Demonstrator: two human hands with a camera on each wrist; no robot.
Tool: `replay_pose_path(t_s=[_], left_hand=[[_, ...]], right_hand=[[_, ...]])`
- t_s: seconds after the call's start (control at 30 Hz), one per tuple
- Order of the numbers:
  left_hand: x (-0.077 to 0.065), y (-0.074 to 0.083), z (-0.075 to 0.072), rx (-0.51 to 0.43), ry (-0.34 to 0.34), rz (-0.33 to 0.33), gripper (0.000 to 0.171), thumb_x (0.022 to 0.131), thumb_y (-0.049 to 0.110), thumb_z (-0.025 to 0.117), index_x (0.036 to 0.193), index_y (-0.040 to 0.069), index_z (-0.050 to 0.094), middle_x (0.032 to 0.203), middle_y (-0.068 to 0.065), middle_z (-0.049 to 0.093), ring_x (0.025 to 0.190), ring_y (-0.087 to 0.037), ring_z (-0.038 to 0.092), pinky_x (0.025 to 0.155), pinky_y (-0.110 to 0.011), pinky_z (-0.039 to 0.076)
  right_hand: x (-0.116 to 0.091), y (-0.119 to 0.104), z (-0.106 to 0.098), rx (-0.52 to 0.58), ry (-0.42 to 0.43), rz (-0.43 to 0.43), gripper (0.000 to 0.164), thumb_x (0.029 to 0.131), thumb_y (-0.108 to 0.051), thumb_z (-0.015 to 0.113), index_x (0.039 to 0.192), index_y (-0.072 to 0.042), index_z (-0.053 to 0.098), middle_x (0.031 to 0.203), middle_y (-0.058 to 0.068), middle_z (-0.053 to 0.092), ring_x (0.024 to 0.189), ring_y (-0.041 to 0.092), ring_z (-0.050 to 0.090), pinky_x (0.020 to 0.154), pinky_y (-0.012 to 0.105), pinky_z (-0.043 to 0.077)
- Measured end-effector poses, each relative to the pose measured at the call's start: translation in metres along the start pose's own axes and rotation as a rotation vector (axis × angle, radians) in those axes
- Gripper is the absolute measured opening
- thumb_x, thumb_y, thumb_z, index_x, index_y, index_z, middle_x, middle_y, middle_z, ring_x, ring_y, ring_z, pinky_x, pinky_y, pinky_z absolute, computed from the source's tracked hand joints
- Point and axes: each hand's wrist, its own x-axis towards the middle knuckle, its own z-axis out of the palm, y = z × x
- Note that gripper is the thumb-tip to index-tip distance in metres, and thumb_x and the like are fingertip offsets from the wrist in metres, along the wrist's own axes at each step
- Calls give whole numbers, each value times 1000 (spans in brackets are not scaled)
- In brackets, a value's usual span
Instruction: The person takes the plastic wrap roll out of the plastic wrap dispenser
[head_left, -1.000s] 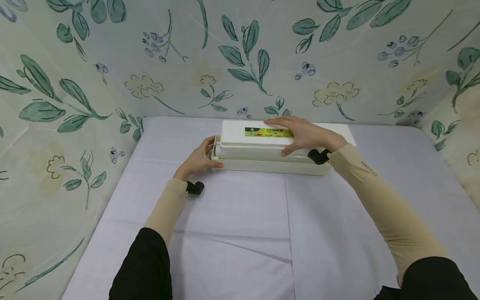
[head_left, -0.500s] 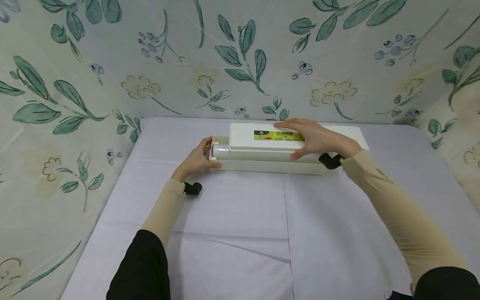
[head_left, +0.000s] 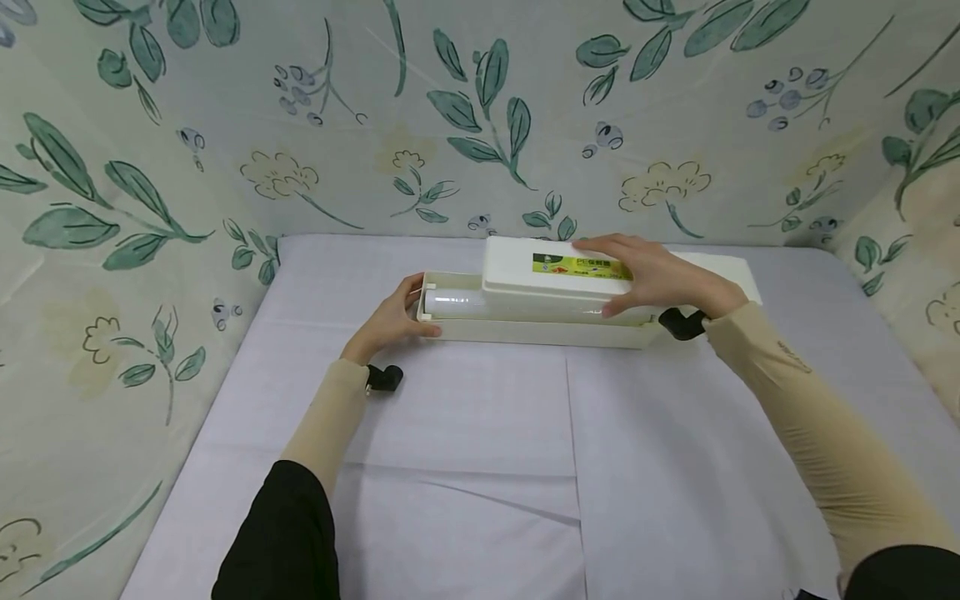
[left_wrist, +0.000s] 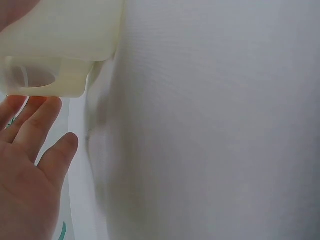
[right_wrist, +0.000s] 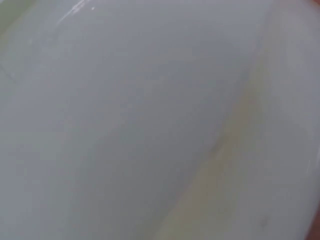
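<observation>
A long off-white cling film box lies across the back of the table. Its white lid, with a yellow-green label, sits shifted to the right over it. At the uncovered left part a cling film roll shows inside. My left hand grips the box's left end, thumb at the front. In the left wrist view, the fingers reach the box's end wall. My right hand spans the lid from above, thumb at its front edge and fingers on top. White plastic fills the right wrist view, blurred.
A white cloth with fold lines covers the table. Floral curtain fabric hangs close behind the table and along its left and right sides. A dark camera mount sits at my left wrist.
My right hand has slid the lid to the right along the box, uncovering more of the cling film roll at the left. My left hand has kept its hold on the left end.
</observation>
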Motion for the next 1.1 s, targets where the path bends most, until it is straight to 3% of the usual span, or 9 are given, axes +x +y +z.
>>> replay_pose_path(t_s=[0.3, 0.6, 1.1], left_hand=[[1, -4, 0, -1, 0, 8, 101, 76, 9, 80, 152, 6, 14, 157, -14, 18, 142, -29, 21, 113, -49, 12], [24, -40, 0, -6, 18, 24, 108, 72, 20, 86, 153, 16, 15, 157, -5, 18, 142, -23, 21, 113, -49, 10], [24, -39, 1, 7, 34, 34, 107, 71, 22, 86, 152, 16, 18, 156, -5, 22, 141, -22, 23, 113, -48, 13]], right_hand=[[-7, 9, -4, -18, 26, 28, 99, 70, -23, 87, 151, -26, 30, 151, 16, 28, 130, 42, 29, 95, 67, 27], [-12, 16, -8, -24, 33, 66, 100, 70, -24, 86, 152, -25, 28, 152, 17, 26, 130, 43, 29, 96, 68, 26], [-23, 29, -10, -39, 40, 88, 100, 69, -23, 86, 151, -24, 29, 151, 19, 28, 131, 44, 28, 95, 70, 26]])
